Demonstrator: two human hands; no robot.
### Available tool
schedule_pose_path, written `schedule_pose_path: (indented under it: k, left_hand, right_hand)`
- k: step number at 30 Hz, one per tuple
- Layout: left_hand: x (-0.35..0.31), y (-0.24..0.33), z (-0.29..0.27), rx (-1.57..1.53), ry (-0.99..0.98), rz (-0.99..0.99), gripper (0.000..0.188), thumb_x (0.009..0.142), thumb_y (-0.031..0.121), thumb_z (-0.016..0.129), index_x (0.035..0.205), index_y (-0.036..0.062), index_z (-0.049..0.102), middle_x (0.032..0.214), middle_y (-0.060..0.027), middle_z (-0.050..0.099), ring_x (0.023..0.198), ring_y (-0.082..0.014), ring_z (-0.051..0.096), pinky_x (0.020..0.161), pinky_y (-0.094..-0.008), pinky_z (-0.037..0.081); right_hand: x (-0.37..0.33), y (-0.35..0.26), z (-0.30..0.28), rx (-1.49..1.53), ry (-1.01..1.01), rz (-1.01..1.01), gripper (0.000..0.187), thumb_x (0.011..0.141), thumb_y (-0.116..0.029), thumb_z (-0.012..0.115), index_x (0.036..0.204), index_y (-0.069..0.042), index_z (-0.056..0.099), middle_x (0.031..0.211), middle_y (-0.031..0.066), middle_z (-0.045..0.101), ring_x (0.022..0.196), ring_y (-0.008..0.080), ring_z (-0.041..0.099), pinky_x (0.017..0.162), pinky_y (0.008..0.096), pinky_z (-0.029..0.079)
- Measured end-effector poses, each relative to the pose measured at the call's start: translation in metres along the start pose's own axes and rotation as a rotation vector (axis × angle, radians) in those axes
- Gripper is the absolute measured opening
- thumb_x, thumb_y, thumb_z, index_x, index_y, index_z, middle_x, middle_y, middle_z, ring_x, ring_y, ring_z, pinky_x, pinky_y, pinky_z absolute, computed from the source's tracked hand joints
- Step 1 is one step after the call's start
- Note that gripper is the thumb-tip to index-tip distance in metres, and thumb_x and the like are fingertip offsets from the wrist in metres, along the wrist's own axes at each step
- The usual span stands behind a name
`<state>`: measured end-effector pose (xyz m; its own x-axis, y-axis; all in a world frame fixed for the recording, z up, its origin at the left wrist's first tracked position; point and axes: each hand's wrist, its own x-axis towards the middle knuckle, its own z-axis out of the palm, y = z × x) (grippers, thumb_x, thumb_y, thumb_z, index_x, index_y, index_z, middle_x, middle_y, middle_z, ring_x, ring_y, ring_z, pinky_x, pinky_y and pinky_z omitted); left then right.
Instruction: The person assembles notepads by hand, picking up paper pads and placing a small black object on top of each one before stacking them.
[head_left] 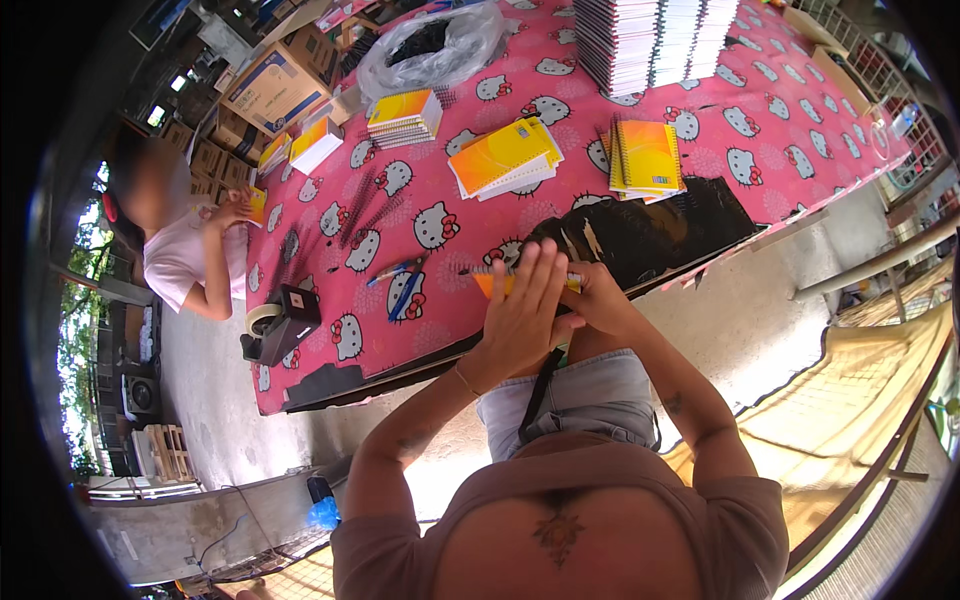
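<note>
In front of me, at the table's near edge, is a small yellow-orange notebook [488,286] with a dark spiral coil [468,269] poking out at its left end. My left hand [522,305] lies over it with the fingers stretched out flat, hiding most of the cover. The notebook's right end is gripped by my right hand [600,300]. Left of my hands, blue-handled pliers [405,285] rest on the pink cartoon-print tablecloth [440,330]. Beyond my hands lie a fanned pile of yellow notebooks [505,158] and a coil-bound pile [645,158].
Black sheeting [660,235] covers the table edge. A tape dispenser [285,325] and loose coils [370,205] are at left. Farther back stand a notebook stack [405,115], a plastic bag [430,50], cartons [280,85] and tall notebook stacks [650,45]. Another person [195,250] holds a notebook.
</note>
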<state>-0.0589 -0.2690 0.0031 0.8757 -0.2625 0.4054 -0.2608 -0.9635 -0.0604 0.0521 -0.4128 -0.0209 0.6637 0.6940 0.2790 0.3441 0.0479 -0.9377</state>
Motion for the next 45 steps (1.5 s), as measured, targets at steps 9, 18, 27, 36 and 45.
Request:
schedule_pose_path:
  k: [9,18,27,36,45]
  left_hand:
    - [0.025,-0.022,-0.018,-0.232,0.168,-0.003,0.035,0.095,0.025,0.064,0.125,0.0063,0.063,0.117,-0.0099,0.069,0.118,-0.0265,0.061,0.116,-0.0621,0.020]
    - [0.041,-0.016,-0.041,-0.393,0.214,-0.092,0.020,0.093,0.019,0.068,0.110,0.0079,0.067,0.104,-0.0048,0.072,0.095,-0.0231,0.068,0.109,-0.0506,0.038]
    - [0.035,-0.025,-0.030,-0.427,0.228,-0.030,0.019,0.089,0.015,0.072,0.105,0.0072,0.068,0.097,-0.0081,0.071,0.085,-0.0274,0.066,0.094,-0.0438,0.046]
    - [0.043,-0.022,-0.057,-0.442,0.057,-0.112,0.018,0.087,0.010,0.068,0.105,0.0056,0.067,0.087,-0.0099,0.065,0.081,-0.0314,0.065,0.072,-0.0427,0.052]
    - [0.105,-0.019,-0.122,-0.292,0.197,-0.089,0.016,0.087,0.010,0.066,0.103,0.0075,0.065,0.084,-0.0098,0.063,0.070,-0.0296,0.066,0.060,-0.0430,0.054]
  right_hand:
    - [0.001,-0.014,-0.006,-0.144,-0.034,-0.068,0.024,0.084,-0.009,0.074,0.105,0.000,0.067,0.097,0.0178,0.069,0.087,0.0373,0.067,0.074,0.0413,0.053]
    - [0.002,-0.016,-0.020,-0.249,0.001,-0.228,0.030,0.080,-0.008,0.077,0.109,-0.002,0.069,0.108,0.0135,0.066,0.099,0.0331,0.065,0.085,0.0411,0.052]
    - [0.011,-0.045,-0.063,-0.102,-0.127,-0.093,0.017,0.084,0.001,0.072,0.101,-0.001,0.073,0.089,0.0087,0.069,0.082,0.0199,0.067,0.072,0.0325,0.053]
    - [0.013,-0.053,-0.030,-0.350,0.169,-0.244,0.017,0.074,0.001,0.069,0.085,-0.002,0.055,0.079,0.0114,0.056,0.070,0.0297,0.060,0.062,0.0387,0.048]
    - [-0.004,-0.111,-0.036,-0.541,0.502,-0.329,0.072,0.082,-0.009,0.078,0.144,0.001,0.044,0.138,0.0218,0.053,0.129,0.0403,0.051,0.110,0.0458,0.039]
